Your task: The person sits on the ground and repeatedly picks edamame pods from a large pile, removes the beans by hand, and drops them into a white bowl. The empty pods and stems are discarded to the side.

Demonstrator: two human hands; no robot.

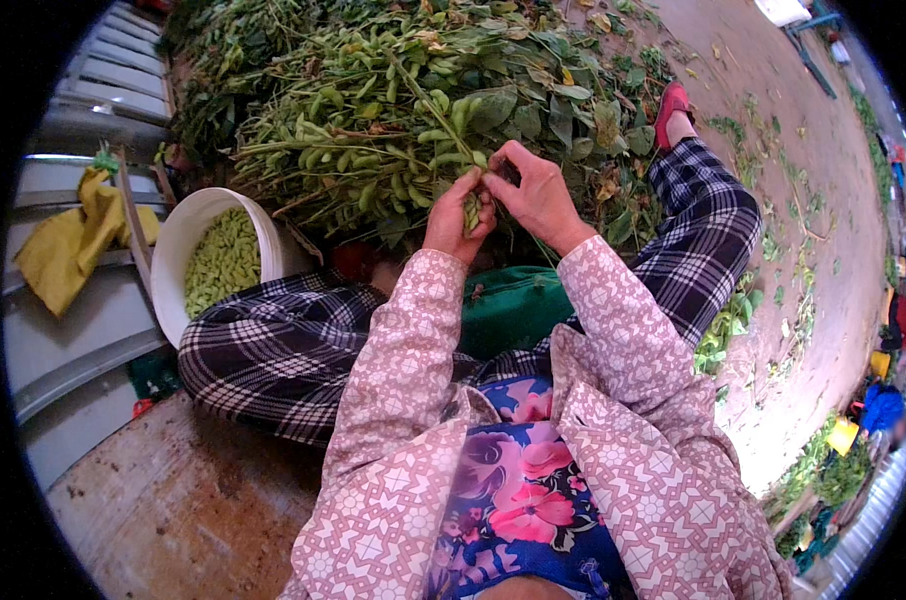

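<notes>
Several loose green soybean pods (471, 213) lie in the curled fingers of my left hand (457, 219). Its thumb meets the lower end of a soybean stalk (439, 112) that still bears plump pods and slants up to the left. My right hand (541, 193) pinches at that same end with thumb and forefinger; whether stem or pod is between the tips is partly hidden. Just beyond both hands spreads a big heap of cut soybean plants (333, 154) with pods and leaves. To the left, a white plastic bucket (169, 255) tilts toward me, holding many picked pods (224, 259).
My legs in plaid trousers (273, 352) flank a green bundle (509, 307). A yellow cloth (78, 240) hangs by the corrugated metal wall (70, 307) at left. Scattered leaves litter the concrete floor (783, 150) at right. Dirty board (175, 495) lies behind my left leg.
</notes>
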